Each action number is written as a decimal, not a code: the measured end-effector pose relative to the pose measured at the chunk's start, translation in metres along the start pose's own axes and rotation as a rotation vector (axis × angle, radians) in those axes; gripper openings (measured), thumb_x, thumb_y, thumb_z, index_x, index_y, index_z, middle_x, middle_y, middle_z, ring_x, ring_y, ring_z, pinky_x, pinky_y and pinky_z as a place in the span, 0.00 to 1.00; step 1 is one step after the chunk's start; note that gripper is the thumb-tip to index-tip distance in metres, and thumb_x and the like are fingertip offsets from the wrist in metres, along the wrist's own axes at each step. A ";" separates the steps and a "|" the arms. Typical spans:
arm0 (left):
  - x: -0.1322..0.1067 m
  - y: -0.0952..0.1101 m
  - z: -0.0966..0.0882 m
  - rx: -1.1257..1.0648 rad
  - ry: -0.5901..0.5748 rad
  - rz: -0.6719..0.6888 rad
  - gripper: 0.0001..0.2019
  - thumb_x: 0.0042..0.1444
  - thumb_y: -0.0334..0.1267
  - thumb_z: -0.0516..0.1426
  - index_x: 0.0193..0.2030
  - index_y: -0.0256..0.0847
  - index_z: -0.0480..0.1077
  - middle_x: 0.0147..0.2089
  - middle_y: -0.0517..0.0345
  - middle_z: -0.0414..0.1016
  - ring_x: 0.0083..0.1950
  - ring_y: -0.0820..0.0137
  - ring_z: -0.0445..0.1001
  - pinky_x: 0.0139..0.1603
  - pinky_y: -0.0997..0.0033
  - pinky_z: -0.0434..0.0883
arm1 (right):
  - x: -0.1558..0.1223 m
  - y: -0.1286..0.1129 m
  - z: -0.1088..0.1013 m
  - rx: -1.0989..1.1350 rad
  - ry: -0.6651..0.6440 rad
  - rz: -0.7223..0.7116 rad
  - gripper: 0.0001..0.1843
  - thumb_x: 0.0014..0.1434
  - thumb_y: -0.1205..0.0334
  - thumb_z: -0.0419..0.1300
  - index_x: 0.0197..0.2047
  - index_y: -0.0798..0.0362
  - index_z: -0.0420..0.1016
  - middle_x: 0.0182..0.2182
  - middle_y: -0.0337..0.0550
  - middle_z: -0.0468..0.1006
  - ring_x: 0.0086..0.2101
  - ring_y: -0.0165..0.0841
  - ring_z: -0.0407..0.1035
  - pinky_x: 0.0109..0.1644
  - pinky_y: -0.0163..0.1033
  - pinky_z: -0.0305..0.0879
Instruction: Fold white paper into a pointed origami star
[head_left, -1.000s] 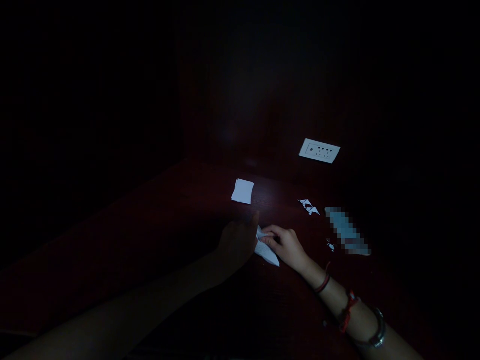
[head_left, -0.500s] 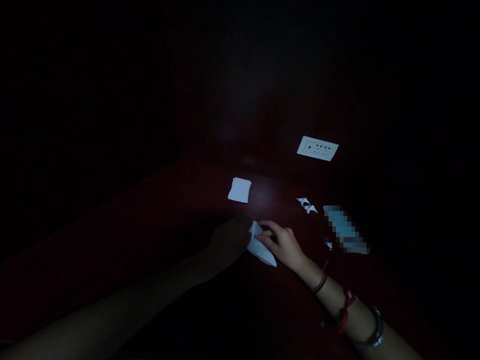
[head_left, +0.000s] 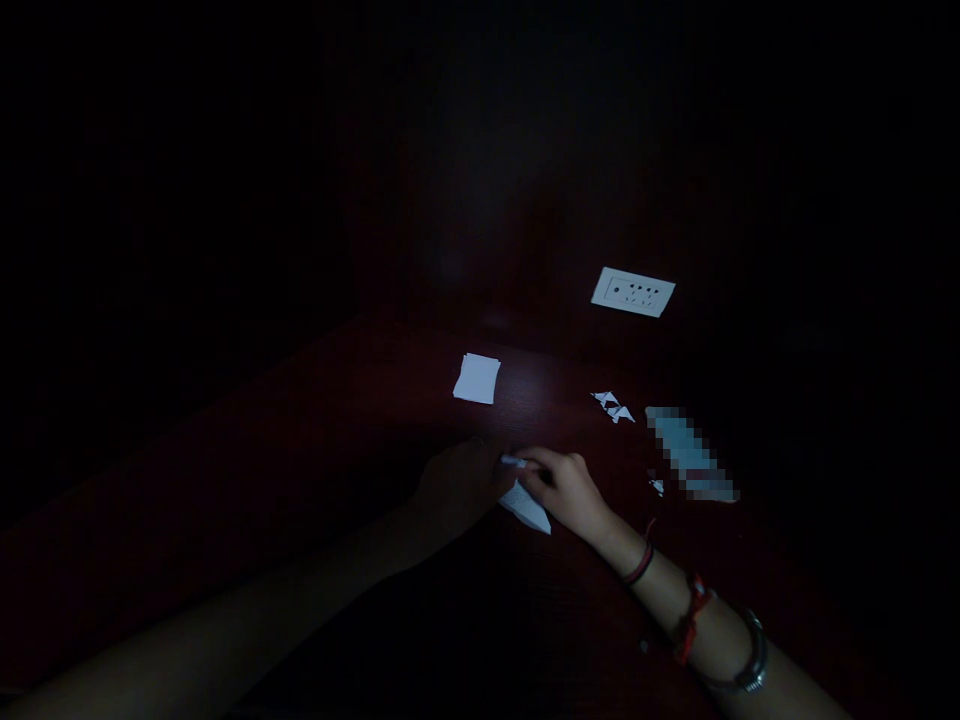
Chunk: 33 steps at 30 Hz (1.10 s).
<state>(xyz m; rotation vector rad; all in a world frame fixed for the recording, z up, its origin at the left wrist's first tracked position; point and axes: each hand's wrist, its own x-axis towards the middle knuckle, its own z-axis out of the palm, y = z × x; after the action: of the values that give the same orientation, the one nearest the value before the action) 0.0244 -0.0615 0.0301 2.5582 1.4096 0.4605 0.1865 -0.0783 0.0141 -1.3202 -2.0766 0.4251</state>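
Note:
A partly folded piece of white paper [head_left: 527, 508] lies on the dark red table between my two hands. Its far end is bent over, and its near end tapers to a point. My left hand [head_left: 466, 482], deep in shadow, grips the paper's left side with its fingertips. From the right, my right hand [head_left: 564, 488] pinches the bent far end between thumb and fingers. A bracelet, a red band and a watch-like metal band circle the right wrist and forearm.
A small stack of white paper squares [head_left: 477, 379] lies beyond my hands. Small folded paper pieces [head_left: 612, 406] sit to the right, with another folded piece [head_left: 657, 486] nearer me. Beside them is a blurred-out flat object [head_left: 691, 455]. A socket plate [head_left: 634, 292] is on the back wall.
The paper's far end, which stood up flat between my fingers, is now folded down towards me under my fingertips. Both hands have stayed in nearly the same place.

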 end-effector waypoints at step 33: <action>0.005 -0.011 0.009 -0.063 0.047 0.061 0.08 0.49 0.28 0.47 0.36 0.41 0.60 0.33 0.61 0.67 0.32 0.72 0.66 0.30 0.75 0.60 | -0.001 0.005 0.001 0.092 0.027 -0.005 0.07 0.51 0.70 0.48 0.32 0.54 0.65 0.21 0.34 0.66 0.22 0.24 0.59 0.26 0.27 0.55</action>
<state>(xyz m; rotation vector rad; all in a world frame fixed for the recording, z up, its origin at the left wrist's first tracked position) 0.0215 -0.0513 0.0197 2.5625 1.3130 0.5688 0.1895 -0.0764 0.0101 -1.2607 -2.0132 0.4919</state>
